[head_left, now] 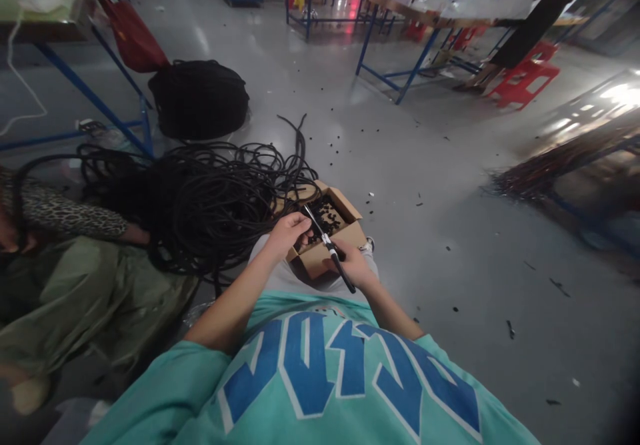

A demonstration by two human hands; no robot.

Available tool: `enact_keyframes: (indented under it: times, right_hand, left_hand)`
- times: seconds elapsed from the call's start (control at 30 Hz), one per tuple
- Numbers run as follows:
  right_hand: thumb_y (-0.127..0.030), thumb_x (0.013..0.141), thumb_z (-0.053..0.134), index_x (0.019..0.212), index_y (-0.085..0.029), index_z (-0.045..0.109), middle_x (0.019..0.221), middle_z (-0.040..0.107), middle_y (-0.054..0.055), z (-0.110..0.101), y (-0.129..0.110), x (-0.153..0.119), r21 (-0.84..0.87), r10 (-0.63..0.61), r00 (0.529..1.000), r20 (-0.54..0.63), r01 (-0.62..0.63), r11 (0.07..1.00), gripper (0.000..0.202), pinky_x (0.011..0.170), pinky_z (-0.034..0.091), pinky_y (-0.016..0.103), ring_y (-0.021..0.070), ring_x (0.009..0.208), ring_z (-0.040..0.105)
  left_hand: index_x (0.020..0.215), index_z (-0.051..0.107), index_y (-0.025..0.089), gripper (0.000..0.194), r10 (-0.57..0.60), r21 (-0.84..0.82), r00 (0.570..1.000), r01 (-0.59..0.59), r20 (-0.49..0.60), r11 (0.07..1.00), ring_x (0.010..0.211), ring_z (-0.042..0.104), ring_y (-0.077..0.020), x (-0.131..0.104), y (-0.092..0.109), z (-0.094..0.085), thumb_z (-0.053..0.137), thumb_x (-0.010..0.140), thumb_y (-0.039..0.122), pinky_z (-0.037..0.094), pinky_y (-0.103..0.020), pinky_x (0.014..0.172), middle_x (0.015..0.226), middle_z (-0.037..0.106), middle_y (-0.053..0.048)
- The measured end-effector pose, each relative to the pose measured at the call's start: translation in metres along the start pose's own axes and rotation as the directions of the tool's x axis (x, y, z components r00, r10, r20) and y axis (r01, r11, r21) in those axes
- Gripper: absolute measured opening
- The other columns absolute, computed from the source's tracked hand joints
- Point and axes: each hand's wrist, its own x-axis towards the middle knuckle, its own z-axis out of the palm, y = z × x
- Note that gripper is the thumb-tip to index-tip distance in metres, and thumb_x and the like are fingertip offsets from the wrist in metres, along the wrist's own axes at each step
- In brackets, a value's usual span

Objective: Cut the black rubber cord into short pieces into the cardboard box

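Observation:
My right hand (355,265) is wrapped around a black-handled metal hand tool (333,253); its exact kind is hard to make out. The slim silver end of the tool points up and left, beside the fingertips of my left hand (289,235). My left fingers are pinched together, and whatever they hold is too small or hidden to name. Under both hands an open cardboard box (353,233) stands between my legs, with many small black pieces (330,217) inside. A large tangled heap of black cable or tubing (200,198) lies to the left, touching the box area.
Another person's leopard-print sleeve (65,205) and green trousers (95,298) are close on my left. Behind the heap sits a black bag (200,98). Blue-legged tables (395,85), a red stool (525,78) and a rack of thin strands (540,172) stand farther off. Black scraps dot the floor.

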Motion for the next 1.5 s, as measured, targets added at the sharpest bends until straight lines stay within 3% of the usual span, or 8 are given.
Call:
enact_keyframes:
  times: [0.23, 0.47, 0.67, 0.73, 0.93, 1.1, 1.27, 1.5]
  right_hand:
    - [-0.020, 0.056, 0.054, 0.094, -0.016, 0.062, 0.078, 0.061, 0.000, 0.001, -0.004, -0.002, -0.048, -0.017, 0.999, -0.029, 0.016, 0.999, 0.039, 0.068, 0.041, 0.025, 0.0168, 0.074, 0.054]
    - [-0.021, 0.054, 0.056, 0.086, -0.016, 0.063, 0.075, 0.060, 0.001, -0.001, -0.009, -0.003, -0.010, 0.016, 0.999, -0.036, -0.017, 1.000, 0.033, 0.065, 0.040, 0.025, 0.0162, 0.070, 0.052]
    - [-0.025, 0.054, 0.055, 0.098, -0.015, 0.057, 0.055, 0.049, -0.005, -0.005, -0.012, -0.004, 0.322, 0.092, 0.961, 0.261, -0.177, 0.930, 0.045, 0.050, 0.037, 0.023, 0.0107, 0.050, 0.044]
    - [-0.024, 0.052, 0.056, 0.101, -0.015, 0.055, 0.055, 0.048, -0.005, -0.007, -0.014, -0.004, 0.377, 0.085, 0.953, 0.290, -0.195, 0.905, 0.049, 0.051, 0.037, 0.023, 0.0104, 0.051, 0.044]
    - [-0.019, 0.050, 0.060, 0.098, -0.018, 0.057, 0.064, 0.051, -0.005, -0.007, -0.017, -0.002, 0.312, 0.116, 0.970, 0.216, -0.181, 0.933, 0.048, 0.058, 0.038, 0.023, 0.0109, 0.060, 0.046]
    - [-0.020, 0.055, 0.056, 0.094, -0.018, 0.059, 0.055, 0.050, -0.005, 0.003, -0.014, -0.003, 0.279, 0.150, 0.972, 0.182, -0.198, 0.940, 0.039, 0.055, 0.037, 0.024, 0.0116, 0.054, 0.045]
    - [-0.019, 0.051, 0.057, 0.079, -0.018, 0.062, 0.066, 0.054, -0.002, 0.006, -0.003, 0.001, 0.182, 0.086, 0.995, 0.050, -0.094, 0.979, 0.028, 0.060, 0.038, 0.025, 0.0132, 0.063, 0.047]
    - [-0.021, 0.054, 0.054, 0.084, -0.016, 0.062, 0.073, 0.056, -0.001, 0.013, 0.009, 0.021, 0.135, 0.085, 0.996, 0.036, -0.090, 0.987, 0.031, 0.068, 0.040, 0.027, 0.0149, 0.070, 0.049]
  left_hand:
    - [0.075, 0.049, 0.014, 0.023, 0.119, 0.168, 0.993, -0.116, -0.005, 0.979, 0.043, 0.049, -0.0063, -0.002, 0.001, 0.002, 0.065, 0.061, 0.022, 0.041, -0.021, 0.045, 0.060, 0.055, 0.004]
    - [0.074, 0.046, 0.014, 0.018, 0.098, 0.187, 0.993, -0.085, -0.064, 0.979, 0.043, 0.051, -0.0075, -0.001, 0.001, 0.006, 0.061, 0.063, 0.014, 0.042, -0.022, 0.046, 0.058, 0.056, 0.004]
    - [0.072, 0.049, 0.014, 0.017, 0.078, 0.275, 0.995, -0.059, -0.057, 0.960, 0.039, 0.049, -0.0080, -0.003, 0.007, 0.005, 0.063, 0.063, 0.016, 0.040, -0.021, 0.044, 0.050, 0.054, 0.005]
    - [0.072, 0.050, 0.014, 0.015, 0.076, 0.316, 0.996, -0.061, -0.036, 0.947, 0.038, 0.048, -0.0085, -0.004, 0.010, 0.003, 0.062, 0.063, 0.017, 0.039, -0.021, 0.043, 0.046, 0.052, 0.005]
    - [0.069, 0.053, 0.014, 0.010, 0.080, 0.438, 0.994, -0.102, 0.068, 0.893, 0.040, 0.050, -0.0089, -0.003, 0.013, -0.002, 0.061, 0.063, 0.015, 0.039, -0.021, 0.043, 0.050, 0.054, 0.004]
    - [0.070, 0.052, 0.014, 0.010, 0.055, 0.405, 0.998, -0.066, 0.039, 0.912, 0.037, 0.049, -0.0091, 0.001, 0.008, -0.005, 0.060, 0.065, 0.016, 0.038, -0.020, 0.041, 0.043, 0.053, 0.004]
    - [0.069, 0.051, 0.014, 0.010, 0.066, 0.323, 0.996, -0.081, 0.057, 0.943, 0.037, 0.050, -0.0090, 0.010, -0.005, -0.010, 0.060, 0.065, 0.013, 0.039, -0.020, 0.043, 0.042, 0.053, 0.004]
    - [0.070, 0.047, 0.014, 0.015, 0.006, 0.120, 0.990, 0.011, -0.137, 0.993, 0.037, 0.050, -0.0084, 0.028, -0.027, -0.004, 0.059, 0.065, 0.006, 0.043, -0.022, 0.042, 0.045, 0.053, 0.005]
